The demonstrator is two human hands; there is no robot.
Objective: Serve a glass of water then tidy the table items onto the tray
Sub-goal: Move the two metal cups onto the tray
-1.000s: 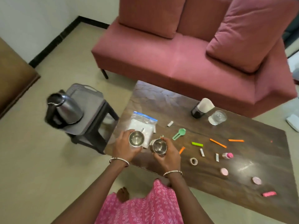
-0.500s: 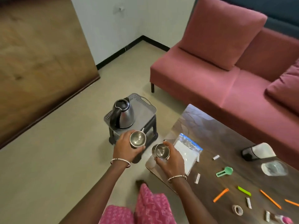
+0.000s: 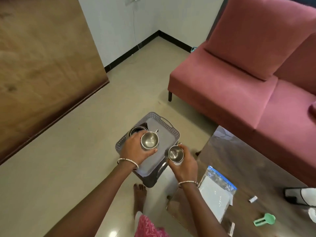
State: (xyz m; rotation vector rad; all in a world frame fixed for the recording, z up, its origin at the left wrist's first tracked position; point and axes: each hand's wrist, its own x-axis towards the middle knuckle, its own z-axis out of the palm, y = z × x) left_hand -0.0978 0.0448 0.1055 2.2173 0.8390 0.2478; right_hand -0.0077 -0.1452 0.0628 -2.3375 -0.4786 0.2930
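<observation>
- Beside the dark wooden worktop (image 3: 256,168) corner, the right hand (image 3: 183,162) reaches forward, its grip curled round a small round steel cup (image 3: 176,153), mouth up.
- Over the grey perforated plastic tray (image 3: 171,134), the left hand (image 3: 135,148) turns palm inward, grip wrapped round a wider steel cup (image 3: 149,140).
</observation>
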